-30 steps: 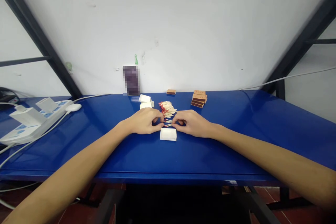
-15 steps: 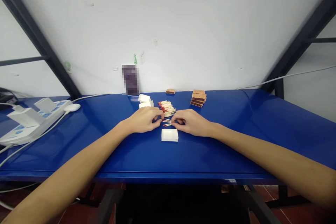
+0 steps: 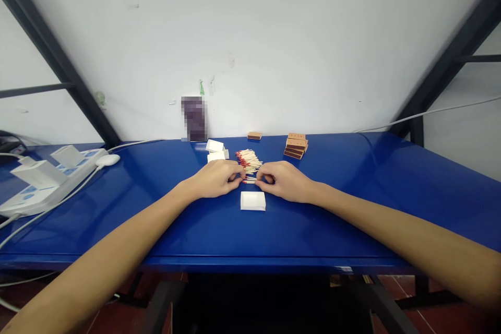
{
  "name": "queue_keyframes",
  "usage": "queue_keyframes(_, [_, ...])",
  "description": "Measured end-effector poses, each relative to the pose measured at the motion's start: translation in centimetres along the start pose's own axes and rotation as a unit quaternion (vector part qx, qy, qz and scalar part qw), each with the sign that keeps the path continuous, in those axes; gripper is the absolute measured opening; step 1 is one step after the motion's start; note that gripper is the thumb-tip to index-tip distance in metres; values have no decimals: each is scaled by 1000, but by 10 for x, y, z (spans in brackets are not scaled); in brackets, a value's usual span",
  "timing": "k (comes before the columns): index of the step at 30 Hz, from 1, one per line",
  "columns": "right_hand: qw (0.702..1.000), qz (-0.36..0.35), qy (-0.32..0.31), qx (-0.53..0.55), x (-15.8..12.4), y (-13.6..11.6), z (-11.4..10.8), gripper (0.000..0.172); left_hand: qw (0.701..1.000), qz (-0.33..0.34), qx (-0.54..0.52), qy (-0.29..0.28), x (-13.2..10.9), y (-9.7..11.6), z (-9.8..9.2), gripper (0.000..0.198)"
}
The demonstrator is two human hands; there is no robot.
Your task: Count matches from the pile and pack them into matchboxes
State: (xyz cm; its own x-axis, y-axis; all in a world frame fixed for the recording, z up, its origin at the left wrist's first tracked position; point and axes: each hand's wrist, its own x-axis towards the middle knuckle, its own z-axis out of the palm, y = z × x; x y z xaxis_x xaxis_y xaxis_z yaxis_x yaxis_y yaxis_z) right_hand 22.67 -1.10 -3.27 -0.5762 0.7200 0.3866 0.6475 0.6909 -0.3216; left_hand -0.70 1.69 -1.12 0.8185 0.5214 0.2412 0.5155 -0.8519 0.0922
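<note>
2 bare hands meet on a glossy blue metal table [image 3: 156,219]. The left hand [image 3: 215,180] and right hand [image 3: 285,182] pinch a small bundle of red-tipped wooden matchsticks [image 3: 249,180] between their fingertips, just behind a white cardboard tray [image 3: 252,201]. Light, even pressure from both ends would likely keep the sticks aligned.

Glossy blue table [image 3: 352,209] (prob. painted metal), wooden matches [image 3: 250,159] w/ red tips, matt white cardboard tray [image 3: 252,201].
</note>
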Motion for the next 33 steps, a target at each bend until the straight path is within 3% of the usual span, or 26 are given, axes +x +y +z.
queue_keyframes(10, [999, 45, 4, -19, -3, -1, -3, 9, 1000, -10, -11, 9, 1, 1, 1, 15])
queue_keyframes(33, [1000, 2, -12, 1, -2, 2, -1, 15, 999, -42, -1, -10, 1, 9, 2, 21])
